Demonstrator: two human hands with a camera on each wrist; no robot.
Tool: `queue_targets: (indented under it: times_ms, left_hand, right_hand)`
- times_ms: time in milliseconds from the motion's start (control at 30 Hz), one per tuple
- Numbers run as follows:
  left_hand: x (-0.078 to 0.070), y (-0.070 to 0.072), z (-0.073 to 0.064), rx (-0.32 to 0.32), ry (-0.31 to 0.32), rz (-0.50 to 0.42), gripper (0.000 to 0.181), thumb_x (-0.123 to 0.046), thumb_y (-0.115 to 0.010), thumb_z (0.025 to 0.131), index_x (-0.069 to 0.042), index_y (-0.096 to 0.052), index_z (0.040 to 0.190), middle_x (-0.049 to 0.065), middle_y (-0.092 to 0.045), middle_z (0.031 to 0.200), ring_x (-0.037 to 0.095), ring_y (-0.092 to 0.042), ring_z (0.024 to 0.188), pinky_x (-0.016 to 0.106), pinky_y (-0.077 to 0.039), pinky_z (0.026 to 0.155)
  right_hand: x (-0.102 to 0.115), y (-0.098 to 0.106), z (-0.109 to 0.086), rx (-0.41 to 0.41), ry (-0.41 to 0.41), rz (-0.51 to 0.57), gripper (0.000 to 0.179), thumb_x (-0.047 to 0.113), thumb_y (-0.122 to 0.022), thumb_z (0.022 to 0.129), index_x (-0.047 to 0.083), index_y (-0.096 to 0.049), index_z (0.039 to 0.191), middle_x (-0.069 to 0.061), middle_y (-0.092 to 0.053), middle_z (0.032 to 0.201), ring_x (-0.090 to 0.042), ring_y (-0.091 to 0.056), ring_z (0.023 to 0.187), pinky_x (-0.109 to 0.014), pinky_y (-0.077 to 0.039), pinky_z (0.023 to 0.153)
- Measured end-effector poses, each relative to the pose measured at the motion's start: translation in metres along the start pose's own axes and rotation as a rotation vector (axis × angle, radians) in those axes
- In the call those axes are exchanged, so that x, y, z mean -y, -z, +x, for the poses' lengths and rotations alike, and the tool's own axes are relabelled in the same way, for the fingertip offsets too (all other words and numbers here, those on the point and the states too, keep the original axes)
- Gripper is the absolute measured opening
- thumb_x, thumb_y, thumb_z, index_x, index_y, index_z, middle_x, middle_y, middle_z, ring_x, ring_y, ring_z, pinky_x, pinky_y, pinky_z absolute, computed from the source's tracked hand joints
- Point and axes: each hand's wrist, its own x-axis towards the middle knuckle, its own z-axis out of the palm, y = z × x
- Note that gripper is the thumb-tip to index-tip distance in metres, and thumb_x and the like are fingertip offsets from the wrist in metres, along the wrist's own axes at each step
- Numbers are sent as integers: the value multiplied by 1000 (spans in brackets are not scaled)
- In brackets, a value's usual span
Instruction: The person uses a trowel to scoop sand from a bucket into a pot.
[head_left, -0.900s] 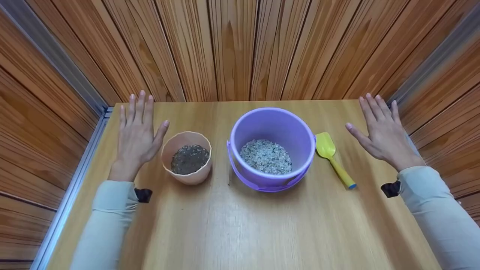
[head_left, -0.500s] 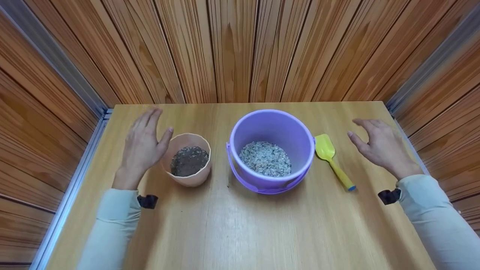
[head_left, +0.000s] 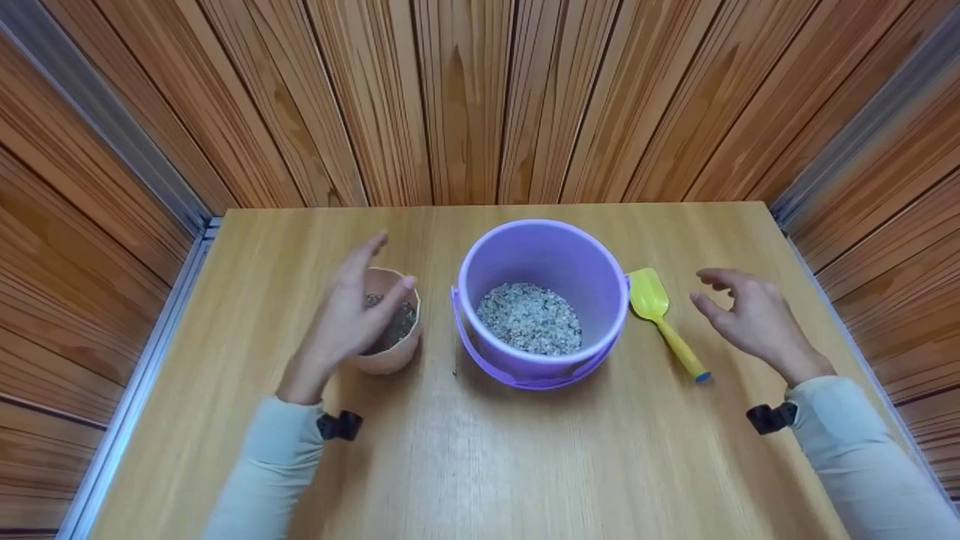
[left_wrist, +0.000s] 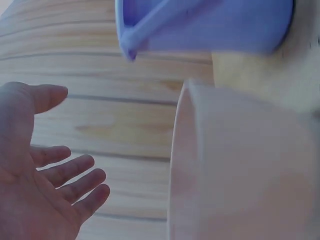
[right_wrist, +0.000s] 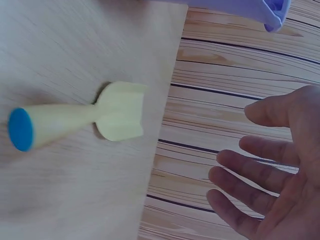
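Observation:
My left hand [head_left: 346, 319] hovers over the near-left side of a peach flower pot [head_left: 390, 361], hiding part of it and of the dark soil [head_left: 401, 326] inside. In the left wrist view its fingers are spread and apart from the pot [left_wrist: 250, 165]. To the right of a yellow toy shovel [head_left: 651, 294] my right hand [head_left: 761, 319] is held in the air, fingers loosely bent and holding nothing. The shovel [right_wrist: 120, 111] lies on the table, its blue-ended handle towards me. Between pot and shovel stands a purple bucket [head_left: 544, 364] with pale gravel [head_left: 531, 319] in it.
A wooden table [head_left: 480, 457] carries everything. Wood-panelled walls [head_left: 465, 97] close it in at the back and both sides, with metal rails at the corners. The bucket's handle [head_left: 480, 358] hangs down on its near side.
Both hands were flat with straight fingers near the table's far corners. The left has moved right and towards me, over the pot; the right has drawn back, its fingers bending. Pot, bucket and shovel stay put.

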Motion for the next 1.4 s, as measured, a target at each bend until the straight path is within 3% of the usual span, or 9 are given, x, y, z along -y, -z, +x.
queue_targets:
  times_ms: [200,400,600,733,833,933,1100,1400]
  left_hand:
    - [-11,-26,-4,96,8,-126,88,-52,-69,93,-13,-28,161,7,-40,159,26,-37,145,51,-29,119]
    - [-17,-51,-5,159,25,-175,99,-57,-74,86,-18,-24,163,4,-33,163,25,-32,147,53,-28,118]
    - [-17,-67,-7,208,73,-189,111,-65,-77,79,-24,-18,164,4,-23,167,26,-26,150,58,-22,119]
    - [-17,-75,-6,220,67,-228,121,-65,-82,71,-26,-17,164,3,-20,168,25,-21,152,58,-19,120]
    - [-16,-81,-5,225,41,-281,127,-61,-88,67,-25,-16,164,2,-19,168,24,-19,152,57,-17,120]
    - [-16,-86,-5,224,28,-331,130,-54,-93,64,-26,-15,164,0,-19,167,21,-20,152,54,-17,121]
    - [-17,-92,-5,208,40,-416,131,-43,-97,63,-28,-15,164,-1,-23,165,17,-23,150,50,-16,122]
    - [-18,-94,-6,207,58,-490,135,-35,-100,61,-29,-13,164,-2,-24,165,15,-24,149,48,-14,123]
  right_hand:
    - [-8,-12,-14,26,-53,45,40,19,-65,100,-7,-61,131,-31,-62,125,-47,-61,107,-67,-51,86]
    - [-19,-26,-26,70,-126,63,45,22,-64,101,-8,-57,134,-33,-61,124,-49,-59,108,-67,-51,86]
    - [-27,-44,-33,148,-242,96,63,37,-64,101,-10,-48,141,-36,-51,135,-53,-51,117,-68,-49,90]
    - [-31,-57,-35,182,-305,88,79,47,-67,96,-10,-42,146,-36,-46,137,-53,-48,118,-70,-46,93]
    - [-33,-65,-35,214,-348,68,89,53,-70,92,-10,-39,148,-35,-46,132,-47,-50,111,-64,-49,88]
    - [-35,-72,-35,240,-378,45,93,54,-72,90,-10,-38,148,-31,-48,124,-39,-49,102,-49,-48,80]
    - [-38,-82,-33,216,-405,2,85,46,-75,90,-12,-44,143,-25,-48,113,-34,-45,95,-37,-39,71]
    - [-44,-92,-32,110,-353,7,44,18,-70,94,-12,-60,124,-25,-53,104,-34,-48,90,-40,-38,73]
